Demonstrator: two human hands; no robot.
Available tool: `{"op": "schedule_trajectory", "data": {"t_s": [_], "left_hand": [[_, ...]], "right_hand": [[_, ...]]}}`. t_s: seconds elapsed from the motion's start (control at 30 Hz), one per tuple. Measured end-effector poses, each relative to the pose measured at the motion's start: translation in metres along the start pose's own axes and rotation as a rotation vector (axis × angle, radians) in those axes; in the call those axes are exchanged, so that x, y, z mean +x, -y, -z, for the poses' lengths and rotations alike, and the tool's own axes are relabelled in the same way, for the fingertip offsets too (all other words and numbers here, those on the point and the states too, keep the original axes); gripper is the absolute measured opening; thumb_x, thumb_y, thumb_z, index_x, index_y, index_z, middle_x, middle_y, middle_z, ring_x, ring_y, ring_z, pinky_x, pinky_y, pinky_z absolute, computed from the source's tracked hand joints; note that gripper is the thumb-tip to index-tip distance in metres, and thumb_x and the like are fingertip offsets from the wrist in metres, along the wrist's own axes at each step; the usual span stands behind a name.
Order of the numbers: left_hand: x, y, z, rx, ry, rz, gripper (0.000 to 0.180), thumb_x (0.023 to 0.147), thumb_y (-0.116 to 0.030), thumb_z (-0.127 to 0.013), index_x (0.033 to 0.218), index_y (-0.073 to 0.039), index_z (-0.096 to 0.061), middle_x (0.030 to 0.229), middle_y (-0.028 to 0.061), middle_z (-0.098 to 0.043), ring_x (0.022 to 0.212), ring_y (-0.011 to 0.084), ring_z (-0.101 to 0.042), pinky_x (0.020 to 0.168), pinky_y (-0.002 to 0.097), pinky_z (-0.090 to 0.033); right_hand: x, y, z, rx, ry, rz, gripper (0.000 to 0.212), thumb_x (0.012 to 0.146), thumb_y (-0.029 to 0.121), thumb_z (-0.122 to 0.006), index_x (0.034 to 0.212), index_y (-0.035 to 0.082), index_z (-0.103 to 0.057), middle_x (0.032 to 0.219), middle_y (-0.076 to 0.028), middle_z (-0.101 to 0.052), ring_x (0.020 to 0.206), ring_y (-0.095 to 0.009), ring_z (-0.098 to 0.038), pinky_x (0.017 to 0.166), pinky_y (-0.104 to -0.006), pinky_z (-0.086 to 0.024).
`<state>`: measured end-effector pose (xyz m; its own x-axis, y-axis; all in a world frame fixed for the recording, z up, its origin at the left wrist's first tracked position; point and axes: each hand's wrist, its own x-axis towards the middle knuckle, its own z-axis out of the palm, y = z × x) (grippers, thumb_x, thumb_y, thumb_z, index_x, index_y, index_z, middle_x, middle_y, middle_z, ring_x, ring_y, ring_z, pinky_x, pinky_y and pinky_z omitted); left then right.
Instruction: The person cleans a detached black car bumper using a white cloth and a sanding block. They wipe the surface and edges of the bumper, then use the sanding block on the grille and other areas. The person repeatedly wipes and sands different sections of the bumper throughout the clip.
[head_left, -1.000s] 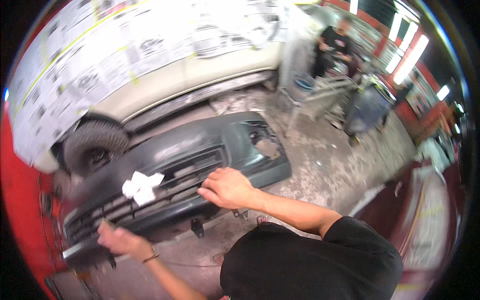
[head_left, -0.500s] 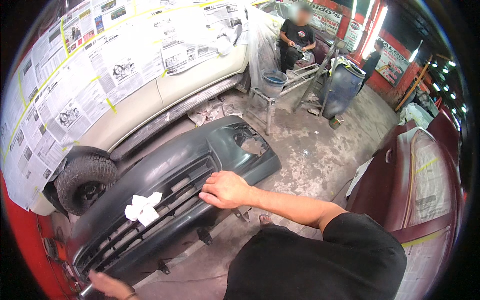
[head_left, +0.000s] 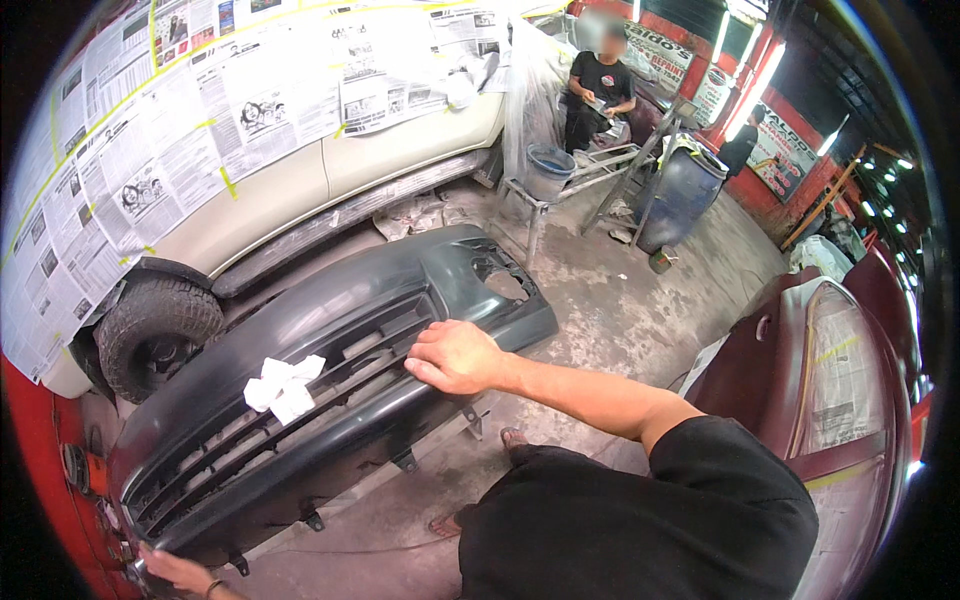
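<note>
A black car bumper (head_left: pixel 300 310) with slatted grille openings stretches diagonally in front of me. My right hand (head_left: pixel 458 357) rests on its grille edge, fingers curled over the bar, thumb toward the left. Crumpled white paper or cloth (head_left: pixel 284 388) lies across the grille slats, left of that hand. Down at the bumper's near left end is my left hand (head_left: pixel 175 570), its fingers stretched out and holding nothing visible. Whether it touches the bumper I cannot tell. Mounting tabs stick out along the bumper's lower edge.
Beyond the bumper stands a cream car (head_left: pixel 270 220) masked with newspaper (head_left: pixel 250 100), its tire (head_left: pixel 160 335) at left. A grey bucket (head_left: pixel 549 170) sits on a metal stand; a blue drum (head_left: pixel 682 195) is nearby. A seated person (head_left: pixel 598 90) works behind. Maroon car panels (head_left: pixel 760 340) stand right.
The view has shifted slightly, so more floor and a foot show below the bumper. My left hand appears lower and farther left; my right hand stays on the grille edge.
</note>
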<state>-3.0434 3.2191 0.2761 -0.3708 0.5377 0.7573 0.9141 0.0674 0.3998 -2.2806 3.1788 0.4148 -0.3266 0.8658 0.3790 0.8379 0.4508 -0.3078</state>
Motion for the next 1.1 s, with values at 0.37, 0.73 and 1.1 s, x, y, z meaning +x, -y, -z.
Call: {"op": "schedule_trajectory", "data": {"t_s": [0.37, 0.73, 1.1], "left_hand": [[-0.125, -0.376, 0.009, 0.086, 0.233, -0.032, 0.065, 0.118, -0.049, -0.024, 0.162, -0.008, -0.046, 0.174, 0.0146, -0.036, 0.166, 0.0409, -0.014, 0.131, 0.0645, -0.006], [-0.240, -0.633, 0.038, 0.242, 0.631, -0.320, 0.063, 0.115, -0.047, -0.030, 0.171, -0.018, -0.032, 0.180, 0.0082, -0.025, 0.168, 0.0368, -0.011, 0.127, 0.0730, -0.003], [-0.158, -0.528, 0.006, 0.447, 0.591, 0.058, 0.062, 0.116, -0.052, -0.028, 0.168, -0.019, -0.040, 0.178, 0.0054, -0.029, 0.166, 0.0383, -0.015, 0.124, 0.0773, -0.015]], "right_hand": [[-0.008, -0.011, -0.006, 0.138, -0.072, 0.018, 0.037, 0.109, 0.035, -0.057, 0.098, 0.006, -0.076, 0.089, -0.013, -0.072, 0.092, -0.035, -0.070, 0.086, -0.0474, -0.055], [-0.098, -0.097, 0.020, 1.132, -0.447, -0.116, 0.034, 0.115, 0.021, -0.049, 0.122, -0.003, -0.073, 0.120, -0.017, -0.074, 0.114, -0.028, -0.070, 0.101, -0.0385, -0.054], [-0.636, -0.277, -0.026, 0.299, 0.170, -1.259, 0.046, 0.105, 0.041, -0.055, 0.112, 0.001, -0.076, 0.107, -0.027, -0.075, 0.104, -0.049, -0.070, 0.094, -0.0560, -0.055]]}}
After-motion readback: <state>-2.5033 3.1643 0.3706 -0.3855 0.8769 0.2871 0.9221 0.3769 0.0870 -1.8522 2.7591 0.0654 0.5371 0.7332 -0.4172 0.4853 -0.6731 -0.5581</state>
